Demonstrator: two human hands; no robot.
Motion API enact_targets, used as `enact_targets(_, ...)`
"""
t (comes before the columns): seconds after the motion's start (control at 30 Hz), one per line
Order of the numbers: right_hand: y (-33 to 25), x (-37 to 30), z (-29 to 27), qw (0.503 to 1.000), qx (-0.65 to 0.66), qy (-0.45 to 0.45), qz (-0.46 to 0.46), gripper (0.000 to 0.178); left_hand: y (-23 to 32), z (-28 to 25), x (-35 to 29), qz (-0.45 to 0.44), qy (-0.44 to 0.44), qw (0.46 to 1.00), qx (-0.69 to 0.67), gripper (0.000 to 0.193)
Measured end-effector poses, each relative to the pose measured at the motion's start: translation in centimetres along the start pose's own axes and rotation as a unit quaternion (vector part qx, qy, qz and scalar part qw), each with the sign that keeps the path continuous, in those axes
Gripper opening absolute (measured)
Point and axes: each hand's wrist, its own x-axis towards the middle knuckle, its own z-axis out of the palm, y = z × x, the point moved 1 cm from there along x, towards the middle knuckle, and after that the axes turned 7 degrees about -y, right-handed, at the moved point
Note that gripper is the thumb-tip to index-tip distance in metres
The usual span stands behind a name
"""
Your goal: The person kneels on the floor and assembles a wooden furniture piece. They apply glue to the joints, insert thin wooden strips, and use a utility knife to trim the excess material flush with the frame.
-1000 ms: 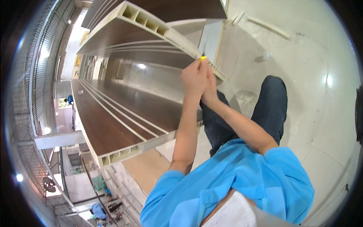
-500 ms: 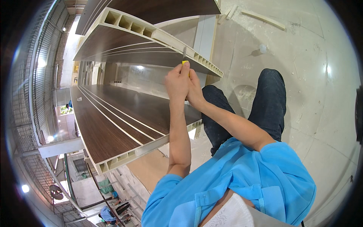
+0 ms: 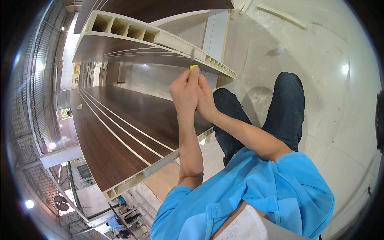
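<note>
Fingers of both hands, left hand (image 3: 185, 93) and right hand (image 3: 206, 101), gripped a yellow-handled tool (image 3: 193, 64) against the upper hollow panel (image 3: 176, 42)

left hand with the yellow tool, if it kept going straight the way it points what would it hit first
The left hand points the yellow-handled tool up and away at the pale hollow edge of the upper panel. That cream, cell-divided edge looks first in line; the tip seems at or nearly on it, though depth is unclear.
</note>
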Motion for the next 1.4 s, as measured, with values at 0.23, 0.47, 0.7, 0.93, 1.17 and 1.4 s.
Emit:
enact_targets(0.23,-1.5,0.2,-1.2,0.997,-0.056,-0.005,-0.044,0.027,1.4,1.7,-0.3,0.036,0.02,0.998,-0.054,0.034)
enact_targets(0.47,-2.4,0.5,1.7,0.998,-0.031,-0.055,-0.012,0.031,3.1,-1.2,-0.7,-0.026,0.047,0.998,-0.013,0.035)
enact_targets(0.7,-1.7,0.3,1.6,0.996,-0.075,-0.045,-0.025,0.025,2.7,-1.5,-0.5,-0.01,0.017,0.998,-0.057,0.036)
enact_targets(0.93,1.3,-0.1,0.9,0.999,-0.048,0.0,-0.017,0.029,0.5,-1.0,-0.3,-0.01,0.005,0.998,-0.067,0.037)
enact_targets(1.17,1.8,-1.0,-5.5,0.984,-0.078,0.155,0.042,0.025,-1.0,4.9,0.8,-0.034,-0.118,0.987,0.106,0.036)
enact_targets(1.4,-2.4,-0.4,-2.1,0.997,-0.055,-0.026,-0.041,0.028,1.7,2.3,-1.1,0.047,0.021,0.998,-0.034,0.034)
